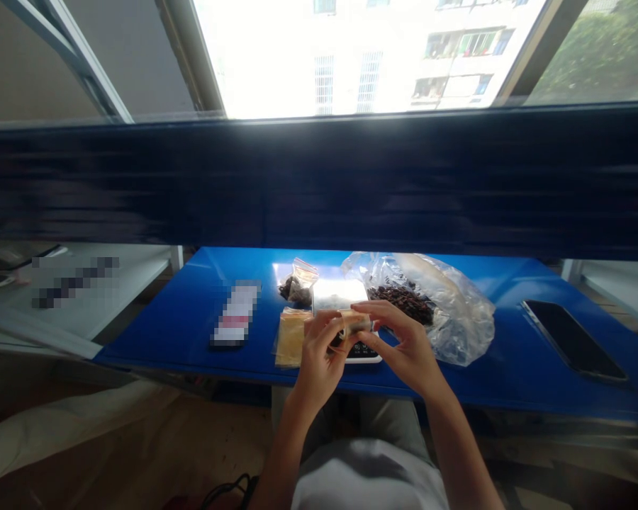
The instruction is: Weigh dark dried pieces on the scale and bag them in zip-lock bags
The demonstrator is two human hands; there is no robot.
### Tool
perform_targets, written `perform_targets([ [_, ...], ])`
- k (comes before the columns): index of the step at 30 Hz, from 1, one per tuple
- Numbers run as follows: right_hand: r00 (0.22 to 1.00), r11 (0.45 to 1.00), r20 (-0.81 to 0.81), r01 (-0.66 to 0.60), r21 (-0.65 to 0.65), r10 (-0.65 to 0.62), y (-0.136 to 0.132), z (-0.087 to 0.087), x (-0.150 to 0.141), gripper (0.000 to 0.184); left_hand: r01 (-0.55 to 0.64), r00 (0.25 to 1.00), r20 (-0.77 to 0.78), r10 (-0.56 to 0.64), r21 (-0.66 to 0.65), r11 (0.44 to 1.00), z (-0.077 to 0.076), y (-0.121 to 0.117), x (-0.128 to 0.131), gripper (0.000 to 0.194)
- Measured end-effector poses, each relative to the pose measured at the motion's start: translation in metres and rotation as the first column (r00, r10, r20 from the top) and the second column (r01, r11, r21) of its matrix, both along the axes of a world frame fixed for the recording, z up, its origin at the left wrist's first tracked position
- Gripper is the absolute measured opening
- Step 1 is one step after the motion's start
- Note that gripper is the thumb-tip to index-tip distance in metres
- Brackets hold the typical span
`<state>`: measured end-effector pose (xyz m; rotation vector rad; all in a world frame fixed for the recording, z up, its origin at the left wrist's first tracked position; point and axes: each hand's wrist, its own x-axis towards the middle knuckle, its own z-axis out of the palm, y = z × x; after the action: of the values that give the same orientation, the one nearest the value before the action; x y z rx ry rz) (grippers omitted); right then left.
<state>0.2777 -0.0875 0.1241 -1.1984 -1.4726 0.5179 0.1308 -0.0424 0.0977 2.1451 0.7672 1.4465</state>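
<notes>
Between my two hands is a small clear plastic bag (pixel 355 324), held above the front of a white digital scale (pixel 340 292). My left hand (pixel 322 347) grips the bag's left side with its fingers curled. My right hand (pixel 404 343) pinches the right side between thumb and fingers. Whatever lies inside the bag is hard to make out. Left of the scale is a stack of flat zip bags (pixel 291 340), with a small zip bag of dark pieces (pixel 300 285) behind it. Dark brown dried pieces (pixel 404 303) lie in a large clear plastic bag (pixel 460 312) at the right.
A phone with a lit screen (pixel 237 315) lies on the left of the blue table (pixel 178 304). Another phone (pixel 574 340), its screen dark, lies at the far right. A wide dark blue beam (pixel 319 184) crosses the view above the table's back.
</notes>
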Motion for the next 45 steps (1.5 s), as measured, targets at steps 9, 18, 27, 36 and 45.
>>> perform_targets([
  [9, 1.000, 1.000, -0.002, -0.004, -0.014, 0.004, 0.000, 0.000, 0.001, 0.026, 0.011, 0.999, 0.030, -0.011, 0.024, 1.000, 0.001, 0.001, 0.002, 0.017],
  [18, 1.000, 1.000, 0.016, -0.001, -0.026, 0.002, 0.000, 0.001, 0.002, 0.027, -0.007, 0.997, 0.082, 0.004, 0.026, 1.000, -0.002, 0.004, 0.003, 0.018],
  [27, 1.000, 1.000, 0.015, -0.001, -0.026, 0.001, -0.001, 0.000, 0.002, 0.026, -0.011, 0.993, 0.120, 0.011, -0.004, 1.000, -0.010, 0.004, 0.004, 0.023],
  [36, 1.000, 1.000, 0.017, 0.010, -0.007, -0.010, -0.003, 0.000, 0.001, 0.027, -0.055, 0.991, 0.122, 0.055, -0.001, 0.998, -0.010, 0.002, 0.004, 0.023],
  [45, 0.997, 0.999, 0.071, 0.013, 0.041, -0.016, -0.003, 0.002, 0.000, 0.028, -0.109, 0.994, 0.029, 0.108, 0.034, 0.993, -0.008, 0.003, 0.002, 0.020],
])
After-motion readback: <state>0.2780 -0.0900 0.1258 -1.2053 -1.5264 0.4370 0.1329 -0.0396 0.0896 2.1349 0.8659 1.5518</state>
